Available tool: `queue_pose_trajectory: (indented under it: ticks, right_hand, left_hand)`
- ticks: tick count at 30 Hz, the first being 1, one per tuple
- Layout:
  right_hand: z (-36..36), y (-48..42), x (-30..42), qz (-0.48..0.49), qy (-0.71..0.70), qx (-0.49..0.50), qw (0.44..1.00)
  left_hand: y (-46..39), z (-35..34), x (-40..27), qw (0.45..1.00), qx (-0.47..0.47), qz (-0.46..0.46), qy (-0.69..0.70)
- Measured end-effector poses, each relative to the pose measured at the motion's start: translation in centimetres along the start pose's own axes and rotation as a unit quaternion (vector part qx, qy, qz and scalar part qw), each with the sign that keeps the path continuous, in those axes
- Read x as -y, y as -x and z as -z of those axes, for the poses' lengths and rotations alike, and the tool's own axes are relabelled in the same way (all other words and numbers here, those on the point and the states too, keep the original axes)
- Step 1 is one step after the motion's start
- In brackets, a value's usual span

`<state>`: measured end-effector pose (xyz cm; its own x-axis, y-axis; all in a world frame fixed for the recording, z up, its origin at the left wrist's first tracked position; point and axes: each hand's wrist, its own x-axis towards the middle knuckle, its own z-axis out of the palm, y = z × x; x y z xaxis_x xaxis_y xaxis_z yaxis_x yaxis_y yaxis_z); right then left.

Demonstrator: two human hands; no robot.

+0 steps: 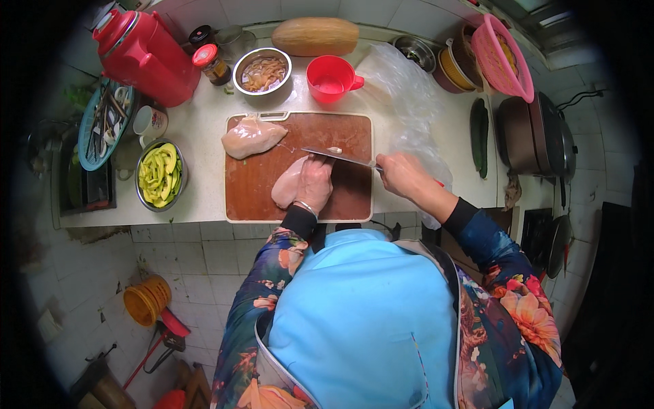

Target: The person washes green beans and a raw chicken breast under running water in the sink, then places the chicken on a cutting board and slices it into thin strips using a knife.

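Note:
On a brown cutting board [250, 197] with a pale rim lie two pieces of raw chicken breast. My left hand [314, 181] presses down on the nearer chicken breast [287, 185], its fingertips beside the blade. The handle of a kitchen knife [340, 156] is in my right hand [401, 174]; the blade points left across the far end of that piece. A small pale bit of meat [334, 150] lies by the blade's far side. The other chicken breast [254, 137] rests at the board's upper left corner, untouched by either hand.
Behind the board stand a steel bowl of strips in liquid [262, 71], a red plastic mug [332, 79] and a jar [212, 64]. A bowl of sliced green vegetable [161, 175] is left; a clear plastic bag [409, 102] and dark green cucumbers [479, 138] lie right.

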<state>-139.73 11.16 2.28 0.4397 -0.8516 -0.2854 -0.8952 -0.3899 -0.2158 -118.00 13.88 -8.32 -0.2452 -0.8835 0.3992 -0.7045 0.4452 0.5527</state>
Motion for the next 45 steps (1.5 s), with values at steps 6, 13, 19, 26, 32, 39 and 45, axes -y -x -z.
queue_pose_trajectory:
  ticks: [6,13,19,26,32,39,45]
  right_hand:
    - [-3.3,-2.3,0.8,-0.040,-0.031,-0.002,0.999]
    - [-3.4,-3.8,2.2,-0.054,-0.036,0.042,0.997]
    - [-4.8,-0.5,-2.1,-0.067,-0.041,0.002,0.997]
    - [-1.7,1.1,0.6,-0.082,-0.023,0.025,0.996]
    - [-0.7,0.4,2.3,-0.108,-0.032,0.059,0.992]
    - [-2.9,-3.1,4.7,-0.111,-0.083,0.032,0.990]
    - [-4.8,-2.9,2.1,-0.105,-0.088,-0.004,0.991]
  left_hand:
    - [0.3,-0.7,0.5,0.999,0.034,0.034,-0.018]
    - [0.4,-0.6,1.0,0.999,-0.001,0.034,0.010]
    - [0.1,0.9,0.4,0.999,-0.021,-0.012,0.041]
    - [-0.3,1.3,0.1,1.000,-0.004,0.001,0.016]
    - [0.0,0.6,0.9,0.999,0.007,0.017,0.039]
    - [0.0,1.2,0.6,0.999,0.014,0.024,0.041]
    - [-0.4,1.7,0.7,1.000,0.006,-0.006,0.028]
